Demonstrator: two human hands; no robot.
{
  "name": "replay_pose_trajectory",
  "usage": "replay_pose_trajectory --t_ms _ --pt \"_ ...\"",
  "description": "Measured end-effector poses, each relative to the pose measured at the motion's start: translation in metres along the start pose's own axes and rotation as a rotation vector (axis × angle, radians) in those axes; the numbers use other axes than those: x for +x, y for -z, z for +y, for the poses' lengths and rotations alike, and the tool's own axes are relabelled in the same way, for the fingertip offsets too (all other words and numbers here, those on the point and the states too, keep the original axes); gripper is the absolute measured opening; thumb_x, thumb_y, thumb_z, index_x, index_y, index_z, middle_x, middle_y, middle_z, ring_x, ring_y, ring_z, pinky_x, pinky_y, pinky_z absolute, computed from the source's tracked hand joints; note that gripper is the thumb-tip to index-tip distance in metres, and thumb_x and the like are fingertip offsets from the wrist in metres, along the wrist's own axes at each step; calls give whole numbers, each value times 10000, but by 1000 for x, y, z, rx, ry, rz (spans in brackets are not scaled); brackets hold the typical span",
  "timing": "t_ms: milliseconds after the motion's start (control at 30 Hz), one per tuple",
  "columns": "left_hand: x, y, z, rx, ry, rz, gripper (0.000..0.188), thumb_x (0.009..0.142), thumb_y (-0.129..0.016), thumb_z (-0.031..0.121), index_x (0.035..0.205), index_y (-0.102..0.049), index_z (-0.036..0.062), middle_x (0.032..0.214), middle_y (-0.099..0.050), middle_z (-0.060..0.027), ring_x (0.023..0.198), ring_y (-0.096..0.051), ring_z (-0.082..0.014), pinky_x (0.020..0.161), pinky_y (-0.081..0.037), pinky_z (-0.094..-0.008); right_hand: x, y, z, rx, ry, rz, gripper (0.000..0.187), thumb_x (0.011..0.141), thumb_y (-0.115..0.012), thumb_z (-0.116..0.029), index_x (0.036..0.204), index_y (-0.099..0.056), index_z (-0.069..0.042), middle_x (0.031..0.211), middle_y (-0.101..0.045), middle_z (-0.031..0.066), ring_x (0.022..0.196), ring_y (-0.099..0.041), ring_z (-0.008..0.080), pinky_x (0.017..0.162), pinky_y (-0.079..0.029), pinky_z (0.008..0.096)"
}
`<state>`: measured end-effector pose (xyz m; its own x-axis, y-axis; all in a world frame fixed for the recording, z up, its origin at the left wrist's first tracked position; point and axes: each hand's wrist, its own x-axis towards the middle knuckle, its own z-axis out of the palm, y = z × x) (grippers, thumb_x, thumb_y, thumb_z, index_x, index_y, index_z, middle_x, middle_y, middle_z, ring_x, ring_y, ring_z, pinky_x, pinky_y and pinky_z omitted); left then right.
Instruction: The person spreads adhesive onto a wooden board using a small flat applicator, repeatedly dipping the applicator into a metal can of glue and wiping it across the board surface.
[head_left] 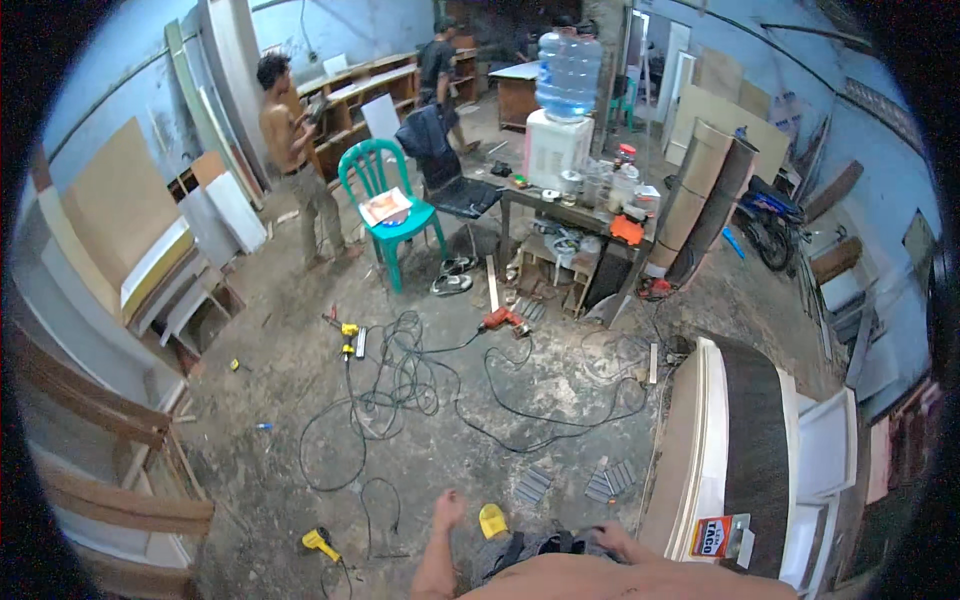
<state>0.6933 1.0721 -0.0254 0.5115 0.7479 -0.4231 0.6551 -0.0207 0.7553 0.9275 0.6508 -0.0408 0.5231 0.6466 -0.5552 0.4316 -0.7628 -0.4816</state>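
My left hand (pixel 449 509) is held out in front of my body with its fingers curled in, and no object shows in it. Just right of it is a rounded yellow thing (pixel 493 521), perhaps the toe of a shoe. My right hand (pixel 616 541) hangs by my dark shorts (pixel 550 543); its fingers are partly hidden, and I cannot make out whether they hold anything. Nearest to that hand, on the floor, lie bundles of grey metal strips (pixel 610 481). A yellow heat-gun-shaped power tool (pixel 321 543) rests at the lower left.
Tangled black cords (pixel 405 375) spread over the floor between a red drill (pixel 503 321) and a yellow-black power tool (pixel 348 335). A curved dark panel (pixel 752 430) carries a glue can (pixel 718 537) at right. Beyond stand a green chair (pixel 395 225), a cluttered workbench (pixel 590 205) and two people.
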Motion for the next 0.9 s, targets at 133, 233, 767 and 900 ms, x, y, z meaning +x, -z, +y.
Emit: replay_pose_trajectory --t_ms 133,233,767,900 --pt "-8 58 -69 44 232 244 537 819 -685 347 1182 -599 -39 1130 -664 -216 1008 -650 -333 879 -512 -400 21 72 43 -25 -97 118 404 891 -592 -287 1241 -631 -88 1056 -708 165 950 -688 268 840 -531 377" --pt "-44 71 -129 71 336 311 480 797 -668 332 1114 -635 -27 993 -682 -223 931 -649 -379 833 -504 -455 33 129 17 -87 -258 101 382 908 -523 -375 1132 -684 -112 1042 -706 160 929 -684 309 820 -535 411" --pt "14 -9 -15 -521 692 305 214 820 -568 220 883 -616 21 842 -632 -170 717 -569 -322 619 -453 -427 455 255 -255 -202 366 -53 397 838 -606 -357 1138 -684 -110 999 -704 172 914 -675 357 819 -533 430" --pt "31 17 -20 -577 710 366 203 831 -558 217 870 -609 24 826 -624 -158 685 -554 -301 588 -442 -413 512 300 -375 -208 409 -26 377 835 -600 -326 1126 -698 -107 1019 -707 165 940 -679 334 852 -533 404"
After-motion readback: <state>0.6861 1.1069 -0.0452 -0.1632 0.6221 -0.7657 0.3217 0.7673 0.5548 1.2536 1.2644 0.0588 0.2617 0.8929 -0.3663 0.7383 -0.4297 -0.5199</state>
